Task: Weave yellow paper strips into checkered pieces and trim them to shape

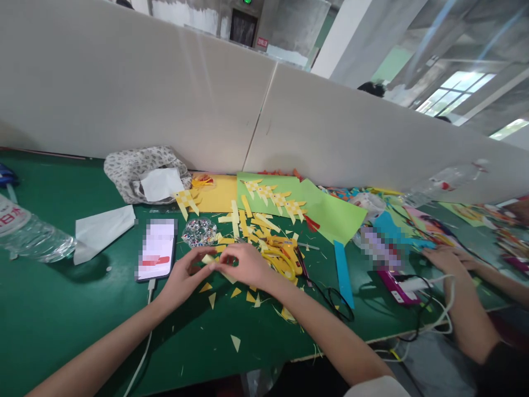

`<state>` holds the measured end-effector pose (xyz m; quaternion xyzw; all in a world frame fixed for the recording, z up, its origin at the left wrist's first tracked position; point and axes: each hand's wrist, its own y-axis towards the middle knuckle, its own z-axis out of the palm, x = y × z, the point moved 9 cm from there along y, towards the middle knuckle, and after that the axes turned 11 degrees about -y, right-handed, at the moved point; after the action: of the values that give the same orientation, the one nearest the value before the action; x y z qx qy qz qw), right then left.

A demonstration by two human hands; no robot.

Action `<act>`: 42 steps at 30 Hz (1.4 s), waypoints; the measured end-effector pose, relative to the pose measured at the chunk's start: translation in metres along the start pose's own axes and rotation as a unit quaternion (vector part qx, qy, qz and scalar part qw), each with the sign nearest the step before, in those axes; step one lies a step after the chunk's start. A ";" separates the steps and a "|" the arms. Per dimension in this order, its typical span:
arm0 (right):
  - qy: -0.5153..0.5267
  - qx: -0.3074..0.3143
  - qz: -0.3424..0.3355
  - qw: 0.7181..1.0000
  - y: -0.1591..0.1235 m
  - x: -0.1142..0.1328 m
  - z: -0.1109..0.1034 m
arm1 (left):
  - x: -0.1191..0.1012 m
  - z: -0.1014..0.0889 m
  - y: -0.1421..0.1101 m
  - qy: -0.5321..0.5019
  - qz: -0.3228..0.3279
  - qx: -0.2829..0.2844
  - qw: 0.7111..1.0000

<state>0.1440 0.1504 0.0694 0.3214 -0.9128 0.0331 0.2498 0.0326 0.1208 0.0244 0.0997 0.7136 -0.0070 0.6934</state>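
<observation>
Pinched between my two hands, above the green table, is a small pale yellow paper strip (208,259). My left hand (187,271) is closed on its left part, thumb and fingertips together. From the other side my right hand (246,264) grips the strip with thumb and index finger; part of the strip is hidden behind the fingers. Just beyond my hands lie loose yellow paper strips (235,218) and a clear dish of small beads (199,232). Yellow-handled scissors (281,259) rest beside my right wrist. Cut yellow triangles (212,300) are scattered below my hands.
Woven yellow paper fish (268,194) lie on green paper (330,212) by the partition (185,94). A phone (156,251) on a cable is at left, near a water bottle (35,231). Another person's hands (444,259) are at right, beyond a purple power bank (397,286).
</observation>
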 end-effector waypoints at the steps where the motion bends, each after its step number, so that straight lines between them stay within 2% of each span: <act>1: -0.005 -0.005 -0.011 1.000 -0.003 0.006 0.004 | 0.005 0.001 0.001 -0.023 -0.022 0.006 0.999; 3: -0.007 0.010 -0.026 1.000 -0.002 0.005 0.006 | 0.016 0.000 0.003 -0.047 -0.053 0.005 0.998; 4: -0.013 0.021 -0.017 1.000 0.001 -0.006 0.003 | 0.021 0.000 0.003 -0.055 -0.065 0.001 0.996; 5: -0.030 0.022 0.016 0.999 0.007 -0.025 -0.005 | 0.026 -0.001 0.003 -0.063 -0.077 -0.002 0.995; 6: -0.058 0.009 0.078 0.995 0.012 -0.052 -0.017 | 0.030 0.000 0.003 -0.071 -0.087 -0.003 0.994; 7: -0.095 -0.012 0.161 0.982 0.014 -0.084 -0.033 | 0.033 0.000 0.003 -0.078 -0.096 -0.002 0.992; 8: -0.116 -0.029 0.210 0.970 0.017 -0.111 -0.047 | 0.035 0.001 0.003 -0.084 -0.105 0.001 0.991; 10: -0.143 -0.030 0.265 0.953 0.021 -0.157 -0.065 | 0.038 0.004 0.003 -0.096 -0.122 0.013 0.988; 13: -0.152 0.025 0.310 0.938 0.021 -0.205 -0.065 | 0.040 0.010 0.002 -0.118 -0.151 0.034 0.981; 17: -0.143 0.062 0.310 0.938 0.020 -0.222 -0.051 | 0.043 0.011 0.001 -0.164 -0.187 0.032 0.968; 20: -0.138 0.047 0.309 0.940 0.020 -0.220 -0.052 | 0.042 0.009 0.001 -0.197 -0.195 0.022 0.960; 24: -0.128 -0.006 0.317 0.940 0.016 -0.210 -0.074 | 0.044 0.008 0.002 -0.222 -0.208 0.017 0.952; 27: -0.111 -0.048 0.313 0.942 0.010 -0.183 -0.091 | 0.046 0.008 0.003 -0.216 -0.198 0.020 0.956; 29: -0.085 -0.053 0.293 0.951 0.007 -0.151 -0.090 | 0.049 0.008 0.003 -0.209 -0.197 0.019 0.958; 32: 0.050 -0.004 0.216 0.975 0.005 -0.088 -0.058 | 0.055 0.006 0.002 -0.218 -0.210 0.005 0.953; 35: 0.107 0.063 0.167 0.978 0.000 -0.040 -0.015 | 0.057 0.002 0.002 -0.253 -0.229 -0.022 0.940; 39: 0.065 0.098 0.176 0.977 -0.004 -0.026 0.024 | 0.049 0.004 0.004 -0.288 -0.230 -0.011 0.930; 42: 0.047 0.112 0.168 0.978 -0.003 -0.027 0.038 | 0.046 0.005 0.005 -0.248 -0.220 0.005 0.943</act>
<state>0.1473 0.1549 0.0231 0.1874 -0.9316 0.1916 0.2454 0.0375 0.1311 -0.0208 -0.0608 0.5227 -0.1876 0.8294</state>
